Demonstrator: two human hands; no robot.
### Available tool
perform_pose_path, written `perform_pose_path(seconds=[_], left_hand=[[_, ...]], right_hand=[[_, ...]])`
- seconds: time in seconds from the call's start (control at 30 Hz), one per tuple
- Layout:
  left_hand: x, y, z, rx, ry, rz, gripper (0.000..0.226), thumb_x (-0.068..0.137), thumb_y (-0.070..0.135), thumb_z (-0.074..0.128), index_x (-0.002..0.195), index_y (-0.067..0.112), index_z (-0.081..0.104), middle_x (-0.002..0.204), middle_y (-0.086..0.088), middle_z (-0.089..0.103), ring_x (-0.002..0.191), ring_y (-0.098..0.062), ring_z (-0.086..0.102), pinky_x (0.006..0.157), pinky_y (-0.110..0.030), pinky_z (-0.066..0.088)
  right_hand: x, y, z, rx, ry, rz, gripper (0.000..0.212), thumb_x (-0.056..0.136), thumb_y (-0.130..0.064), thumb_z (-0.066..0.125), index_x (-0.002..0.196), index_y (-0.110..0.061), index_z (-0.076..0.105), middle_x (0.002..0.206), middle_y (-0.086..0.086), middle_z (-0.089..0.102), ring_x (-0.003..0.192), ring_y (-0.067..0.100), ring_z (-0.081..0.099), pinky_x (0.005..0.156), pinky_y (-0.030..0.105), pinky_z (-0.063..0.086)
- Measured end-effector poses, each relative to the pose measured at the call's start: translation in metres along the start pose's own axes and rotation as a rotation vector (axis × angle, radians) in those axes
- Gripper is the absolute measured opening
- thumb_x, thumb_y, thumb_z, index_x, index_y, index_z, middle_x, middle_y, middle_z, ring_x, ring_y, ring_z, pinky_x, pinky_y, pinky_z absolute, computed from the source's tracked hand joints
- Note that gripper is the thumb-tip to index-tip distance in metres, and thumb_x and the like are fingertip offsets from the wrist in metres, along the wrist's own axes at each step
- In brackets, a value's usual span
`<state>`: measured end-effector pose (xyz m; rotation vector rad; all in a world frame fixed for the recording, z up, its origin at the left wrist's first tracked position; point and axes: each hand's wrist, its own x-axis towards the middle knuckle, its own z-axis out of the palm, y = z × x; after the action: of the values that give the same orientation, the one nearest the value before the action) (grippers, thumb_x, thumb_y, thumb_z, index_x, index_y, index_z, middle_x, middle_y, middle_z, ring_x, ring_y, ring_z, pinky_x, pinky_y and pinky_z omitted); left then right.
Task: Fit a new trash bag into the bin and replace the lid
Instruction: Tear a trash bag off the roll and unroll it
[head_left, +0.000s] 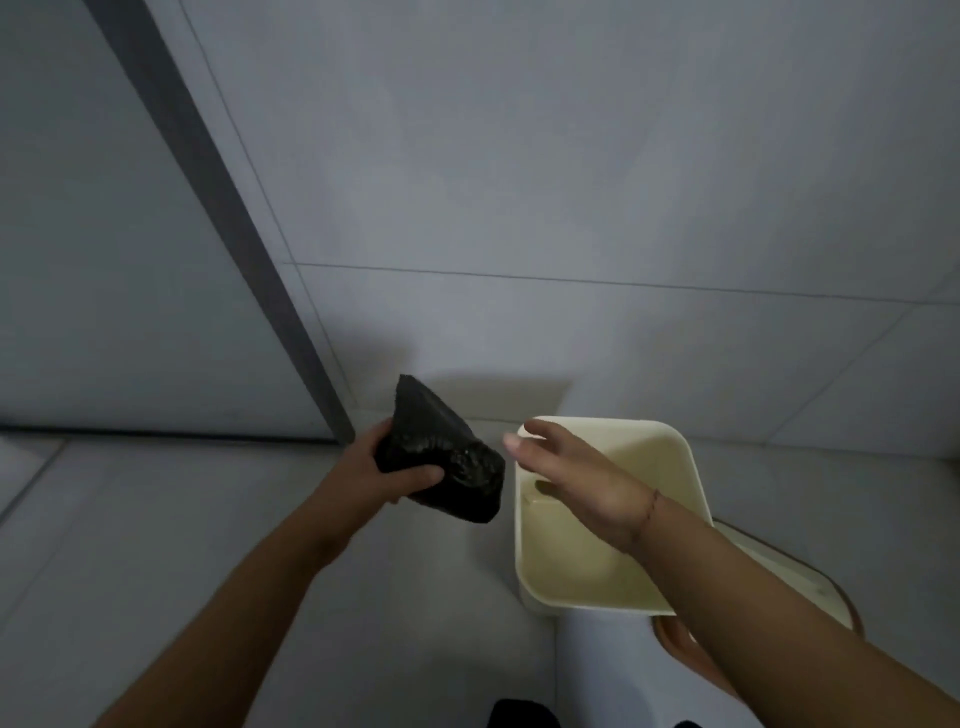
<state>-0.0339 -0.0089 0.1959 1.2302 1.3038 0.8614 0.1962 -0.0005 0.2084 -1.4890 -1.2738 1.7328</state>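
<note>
I find the left hand (382, 470) closed around a folded wad of crinkled black plastic trash bags (441, 460), held up just left of the open cream-coloured square plastic bin (693, 467). The right hand (582, 478) is empty, fingers spread and loose, reaching across above the bin's mouth toward the wad but not yet touching it. The bin stands on the pale tiled floor (156, 519) by the wall, unlined; its inside shows bare. A pale rounded piece (810, 582) lies behind the right forearm; I judge it may be the lid, though I cannot confirm this. Step in hand: separating one bag. The next move calls for the right hand to pinch a loose edge and draw a bag free, then shake it open.
</note>
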Motion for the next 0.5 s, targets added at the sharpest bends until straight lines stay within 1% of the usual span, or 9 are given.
perform_pose_path(seconds=[0.03,0.07,0.13,0.2,0.23,0.27,0.33,0.4,0.5], left_hand=[[-0.005,0.013,0.002,-0.013,-0.074,0.005,0.049,0.054,0.036,0.080,0.100,0.029,0.063,0.073,0.012,0.069,0.061,-0.004,0.058,0.051,-0.018,0.044],[-0.009,0.025,0.005,-0.019,-0.138,0.005,0.047,0.054,0.036,0.080,0.098,0.028,0.065,0.075,0.008,0.070,0.065,-0.008,0.059,0.054,-0.020,0.044],[-0.014,0.041,0.015,-0.017,-0.229,0.014,0.047,0.058,0.031,0.079,0.103,0.027,0.066,0.094,-0.004,0.074,0.081,-0.020,0.066,0.068,-0.031,0.048],[-0.016,0.049,0.032,-0.088,-0.251,0.042,0.050,0.063,0.020,0.079,0.110,0.020,0.064,0.105,-0.011,0.072,0.098,-0.029,0.067,0.081,-0.038,0.051],[-0.015,0.049,0.041,-0.181,-0.228,0.046,0.048,0.064,0.014,0.076,0.111,0.015,0.064,0.106,-0.012,0.072,0.101,-0.030,0.066,0.082,-0.037,0.054],[-0.015,0.049,0.052,-0.286,-0.201,0.038,0.045,0.067,0.010,0.073,0.111,0.011,0.064,0.107,-0.013,0.072,0.103,-0.031,0.066,0.083,-0.036,0.054],[-0.016,0.046,0.071,-0.480,-0.203,-0.015,0.042,0.074,0.013,0.067,0.115,0.006,0.063,0.116,-0.018,0.068,0.110,-0.033,0.063,0.090,-0.038,0.053],[-0.018,0.040,0.085,-0.662,-0.300,-0.097,0.048,0.079,0.020,0.063,0.124,0.003,0.057,0.127,-0.021,0.061,0.119,-0.033,0.057,0.097,-0.042,0.049],[-0.019,0.032,0.099,-0.899,-0.446,-0.160,0.053,0.075,0.027,0.070,0.122,0.004,0.060,0.129,-0.018,0.061,0.120,-0.030,0.057,0.093,-0.041,0.052]], right_hand=[[-0.006,-0.006,0.001,0.079,-0.053,0.038,0.100,0.060,-0.059,0.067,0.143,-0.016,0.030,0.140,0.002,0.048,0.125,0.018,0.049,0.102,0.035,0.038],[-0.011,-0.011,0.001,0.163,-0.100,0.059,0.099,0.059,-0.056,0.068,0.141,-0.015,0.030,0.141,0.006,0.049,0.124,0.020,0.050,0.105,0.040,0.037],[-0.024,-0.017,0.002,0.283,-0.154,0.062,0.091,0.064,-0.042,0.075,0.139,-0.013,0.032,0.139,0.014,0.051,0.122,0.026,0.054,0.108,0.045,0.039],[-0.035,-0.021,0.001,0.267,-0.191,-0.021,0.072,0.072,-0.020,0.078,0.134,-0.006,0.044,0.130,0.020,0.059,0.118,0.034,0.058,0.105,0.046,0.043],[-0.040,-0.022,0.000,0.218,-0.179,-0.083,0.058,0.075,-0.011,0.075,0.128,-0.003,0.052,0.124,0.022,0.063,0.115,0.036,0.061,0.103,0.044,0.046],[-0.046,-0.024,-0.001,0.190,-0.138,-0.137,0.047,0.076,-0.006,0.073,0.121,-0.002,0.059,0.120,0.023,0.065,0.111,0.035,0.063,0.100,0.041,0.049],[-0.053,-0.025,-0.005,0.205,0.008,-0.194,0.034,0.076,0.001,0.071,0.110,-0.002,0.066,0.110,0.020,0.070,0.097,0.028,0.069,0.087,0.032,0.056],[-0.058,-0.023,-0.010,0.233,0.124,-0.245,0.030,0.076,0.004,0.070,0.105,-0.002,0.065,0.100,0.015,0.071,0.083,0.020,0.070,0.074,0.024,0.059],[-0.063,-0.017,-0.014,0.245,0.237,-0.279,0.032,0.080,0.002,0.068,0.111,0.002,0.062,0.101,0.013,0.071,0.087,0.019,0.069,0.075,0.023,0.059]])
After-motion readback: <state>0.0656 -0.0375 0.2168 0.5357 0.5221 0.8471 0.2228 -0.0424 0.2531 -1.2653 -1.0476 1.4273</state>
